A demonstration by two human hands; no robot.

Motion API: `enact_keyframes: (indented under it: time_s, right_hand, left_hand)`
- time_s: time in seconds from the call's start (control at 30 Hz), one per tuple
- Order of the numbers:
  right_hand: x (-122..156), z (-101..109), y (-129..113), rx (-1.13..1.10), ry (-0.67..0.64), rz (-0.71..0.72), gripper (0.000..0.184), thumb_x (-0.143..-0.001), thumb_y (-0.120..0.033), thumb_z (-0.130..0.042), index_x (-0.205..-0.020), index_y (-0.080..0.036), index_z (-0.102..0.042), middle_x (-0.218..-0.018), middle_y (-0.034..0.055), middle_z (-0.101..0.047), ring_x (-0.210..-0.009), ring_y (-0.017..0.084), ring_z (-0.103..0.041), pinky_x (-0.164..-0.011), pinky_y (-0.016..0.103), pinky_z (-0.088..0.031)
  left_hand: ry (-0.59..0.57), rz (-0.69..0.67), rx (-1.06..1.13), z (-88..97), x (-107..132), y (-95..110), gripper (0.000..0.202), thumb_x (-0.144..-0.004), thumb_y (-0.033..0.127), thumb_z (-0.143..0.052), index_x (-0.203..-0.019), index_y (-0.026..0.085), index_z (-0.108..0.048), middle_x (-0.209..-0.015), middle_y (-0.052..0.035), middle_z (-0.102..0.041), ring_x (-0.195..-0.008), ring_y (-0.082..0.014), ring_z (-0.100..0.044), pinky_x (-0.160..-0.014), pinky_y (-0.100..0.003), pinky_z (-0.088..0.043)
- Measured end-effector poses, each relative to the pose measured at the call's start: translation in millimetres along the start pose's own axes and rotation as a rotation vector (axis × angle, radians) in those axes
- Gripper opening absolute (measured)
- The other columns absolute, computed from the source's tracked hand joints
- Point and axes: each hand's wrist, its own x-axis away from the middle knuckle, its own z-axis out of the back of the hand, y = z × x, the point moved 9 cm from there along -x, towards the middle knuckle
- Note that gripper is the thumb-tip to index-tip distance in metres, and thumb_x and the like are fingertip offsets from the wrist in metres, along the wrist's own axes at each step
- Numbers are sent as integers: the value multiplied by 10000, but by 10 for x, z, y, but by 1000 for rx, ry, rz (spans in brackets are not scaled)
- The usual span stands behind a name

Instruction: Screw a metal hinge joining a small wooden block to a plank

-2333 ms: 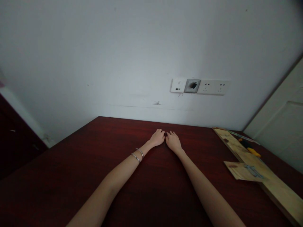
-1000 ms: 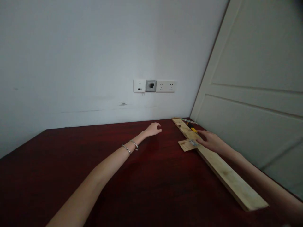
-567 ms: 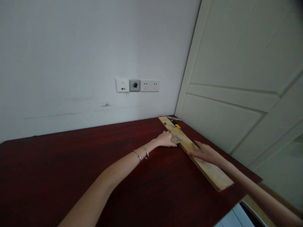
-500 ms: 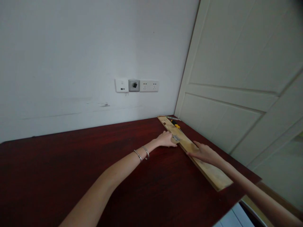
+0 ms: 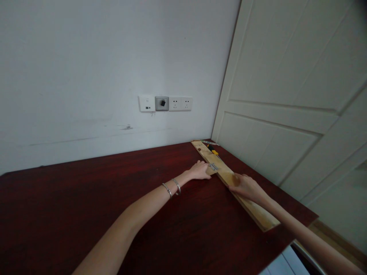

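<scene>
1. Head view, left side: the bare left hand, below two silver metal bangles, appears closed on the near end of a small, pale, flat wooden plate – fingers along the far edge, thumb along the near one.
2. Just to the right of that hand, on the plate, lies a grey metal fitting of slim bars; its exact form is too small to tell.
3. The plate seems to overlap a long, pale, narrow wooden board, which lies flat on the dark red wooden counter, running beneath the right hand. That hand spans the board, thumb and fingers apart; whether it grips or merely rests, I cannot tell.
4. Beyond the right hand, along the board's far side, lies a screwdriver with a black and yellow handle, held by neither hand. Farther on is a thin whitish strip.
5. Progress, as a judgement: both wooden pieces are in hand or under hand, which looks like an early stage – no fastening between them can be made out, and the screwdriver lies aside.
6. Containers: none can be made out.
</scene>
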Motion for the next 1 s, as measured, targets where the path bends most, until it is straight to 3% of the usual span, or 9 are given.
enact_keyframes:
  time_s: [0.43,0.6,0.8,1.0]
  right_hand:
    - [34,-13,114,-60,215,1,604,-679,-490,-595,-1108,-67,-632,-993,170,-661,-952,304,-590,-861,359,-422]
    - [136,115,-2,-76,264,-13,621,-685,-513,-586,-1114,-67,-632,-963,177,-646,-900,298,-593,-823,360,-433]
    - [331,284,-419,-119,270,11,630,-682,-541,-588,-1114,-84,-621,-871,150,-620,-871,295,-573,-830,362,-422]
    - [430,274,-1078,-218,204,61,701,-690,-519,-592,-1243,-93,-525,-970,161,-597,-924,303,-558,-839,364,-412]
  left_hand:
    - [15,58,-12,-10,34,-96,621,-715,467,-643,-1246,188,-482,-1148,-123,-546,-1057,-322,-511,-864,-405,-406]
    - [75,20,17,124,156,-52,621,-720,461,-657,-1250,195,-474,-1150,-111,-537,-1057,-304,-500,-889,-398,-382]
    - [145,-14,-24,441,627,-57,597,-738,445,-648,-1220,146,-461,-1178,-119,-523,-1069,-280,-481,-924,-391,-350]
    - [158,67,-32,744,1431,-266,582,-778,438,-607,-1244,143,-418,-1219,-128,-480,-1093,-283,-437,-939,-395,-340]
